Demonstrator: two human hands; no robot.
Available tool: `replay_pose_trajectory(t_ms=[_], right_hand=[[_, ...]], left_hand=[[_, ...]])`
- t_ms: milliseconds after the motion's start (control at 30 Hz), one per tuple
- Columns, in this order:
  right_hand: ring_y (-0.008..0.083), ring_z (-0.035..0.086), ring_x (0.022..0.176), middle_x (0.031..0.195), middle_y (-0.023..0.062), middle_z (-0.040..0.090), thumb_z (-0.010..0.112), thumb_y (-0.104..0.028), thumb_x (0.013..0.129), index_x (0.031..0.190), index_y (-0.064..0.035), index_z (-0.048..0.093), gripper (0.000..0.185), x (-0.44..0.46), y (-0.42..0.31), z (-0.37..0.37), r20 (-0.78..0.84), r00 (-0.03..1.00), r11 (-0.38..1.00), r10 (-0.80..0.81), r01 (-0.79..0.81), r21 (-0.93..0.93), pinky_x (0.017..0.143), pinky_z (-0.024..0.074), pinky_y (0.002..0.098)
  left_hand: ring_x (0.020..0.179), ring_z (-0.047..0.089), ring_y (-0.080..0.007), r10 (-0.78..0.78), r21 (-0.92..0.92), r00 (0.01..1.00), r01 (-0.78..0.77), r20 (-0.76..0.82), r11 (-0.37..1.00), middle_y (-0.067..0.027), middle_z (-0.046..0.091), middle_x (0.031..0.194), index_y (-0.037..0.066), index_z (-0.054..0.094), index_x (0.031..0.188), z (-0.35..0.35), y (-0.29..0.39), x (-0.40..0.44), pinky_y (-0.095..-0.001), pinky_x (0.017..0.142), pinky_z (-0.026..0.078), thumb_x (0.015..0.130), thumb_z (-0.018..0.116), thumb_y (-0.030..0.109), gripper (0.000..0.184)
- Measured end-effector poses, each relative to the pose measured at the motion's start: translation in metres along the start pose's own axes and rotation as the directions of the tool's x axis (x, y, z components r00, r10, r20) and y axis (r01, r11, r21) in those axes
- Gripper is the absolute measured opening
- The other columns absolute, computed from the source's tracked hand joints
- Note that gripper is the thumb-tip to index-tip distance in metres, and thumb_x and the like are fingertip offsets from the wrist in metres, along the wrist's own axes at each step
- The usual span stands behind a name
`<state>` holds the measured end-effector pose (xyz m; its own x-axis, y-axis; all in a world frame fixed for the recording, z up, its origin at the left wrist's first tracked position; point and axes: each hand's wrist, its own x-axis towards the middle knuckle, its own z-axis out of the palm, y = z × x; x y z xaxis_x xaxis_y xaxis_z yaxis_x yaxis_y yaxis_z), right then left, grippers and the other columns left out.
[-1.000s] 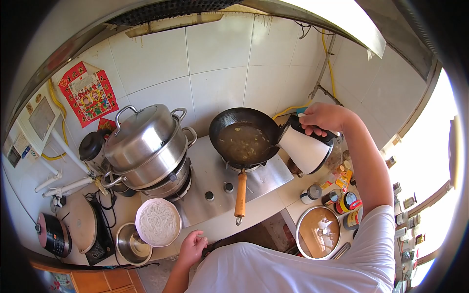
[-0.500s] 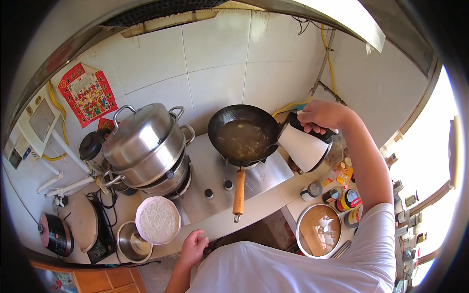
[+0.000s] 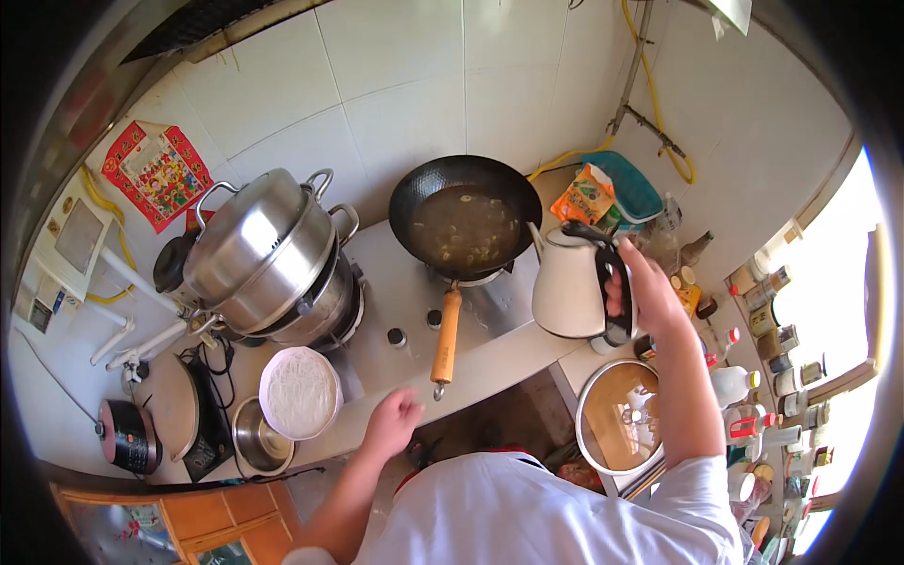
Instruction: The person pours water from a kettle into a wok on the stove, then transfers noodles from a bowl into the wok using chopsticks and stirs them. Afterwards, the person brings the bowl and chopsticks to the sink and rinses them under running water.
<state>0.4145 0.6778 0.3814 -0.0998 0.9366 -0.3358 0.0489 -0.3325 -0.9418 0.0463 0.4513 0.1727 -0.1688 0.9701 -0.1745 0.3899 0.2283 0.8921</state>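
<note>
My right hand (image 3: 650, 287) is wrapped round the black handle of a white electric kettle (image 3: 568, 292), held upright over the right side of the counter. Its spout points left at the rim of a black wok (image 3: 405, 231), and no stream of water shows. Brown broth with pale bits (image 3: 466, 226) lies in the wok, which sits on the steel gas stove (image 3: 381, 282) with its wooden handle (image 3: 447, 334) towards me. My left hand (image 3: 394, 422) hovers by the counter's front edge, its fingers curled in and nothing visible in them. Near it stands a pale bowl of white noodles (image 3: 299, 394).
A tall steel steamer pot (image 3: 254, 254) fills the left burner. A steel bowl (image 3: 262, 443) sits beside the noodles. On the right are a lidded round pan (image 3: 617, 414), several seasoning bottles (image 3: 734, 386) and a teal basin (image 3: 633, 188) with an orange packet (image 3: 586, 195).
The kettle has swung from tilted over the wok's rim to upright, moving down towards me with my right hand. My left hand has moved slightly right and forward. The head view has shifted.
</note>
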Motion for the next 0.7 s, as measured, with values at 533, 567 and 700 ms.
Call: replay_pose_trajectory(t_ms=[533, 567, 700], right_hand=[[0.0201, 0.069, 0.083, 0.083, 0.0118, 0.073, 0.056, -0.027, 0.098, 0.082, 0.0023, 0.066, 0.035, -0.101, 0.181, -0.065, 0.366, 0.93, 0.999, 0.019, -0.031, 0.029, 0.084, 0.0531, 0.0332], [0.0201, 0.069, 0.083, 0.083, 0.0118, 0.073, 0.056, -0.027, 0.098, 0.082, 0.0023, 0.066, 0.035, -0.105, 0.185, -0.064, 0.37, 0.929, 0.999, 0.025, -0.039, 0.03, 0.084, 0.0531, 0.0332], [0.0177, 0.069, 0.087, 0.088, 0.0093, 0.075, 0.056, -0.024, 0.096, 0.093, 0.0027, 0.071, 0.031, -0.109, 0.205, -0.06, 0.449, 0.886, 0.992, 0.115, -0.078, -0.1, 0.086, 0.0521, 0.0313]], left_hand=[[0.093, 0.065, -0.037, 0.37, 0.791, 0.926, -0.173, -0.072, 0.587, -0.0136, 0.069, 0.095, 0.011, 0.07, 0.102, 0.05, -0.011, 0.21, -0.0477, 0.084, 0.053, 0.082, 0.068, 0.025, 0.024], [0.093, 0.065, -0.0365, 0.45, 0.808, 0.891, -0.22, -0.062, 0.547, -0.0129, 0.069, 0.091, 0.012, 0.07, 0.101, 0.049, -0.008, 0.208, -0.0479, 0.083, 0.053, 0.082, 0.068, 0.023, 0.022], [0.085, 0.067, -0.0362, 0.555, 0.696, 0.832, -0.401, 0.004, 0.596, -0.0142, 0.068, 0.081, 0.011, 0.068, 0.1, 0.043, 0.008, 0.2, -0.0479, 0.074, 0.055, 0.083, 0.066, 0.022, 0.021]])
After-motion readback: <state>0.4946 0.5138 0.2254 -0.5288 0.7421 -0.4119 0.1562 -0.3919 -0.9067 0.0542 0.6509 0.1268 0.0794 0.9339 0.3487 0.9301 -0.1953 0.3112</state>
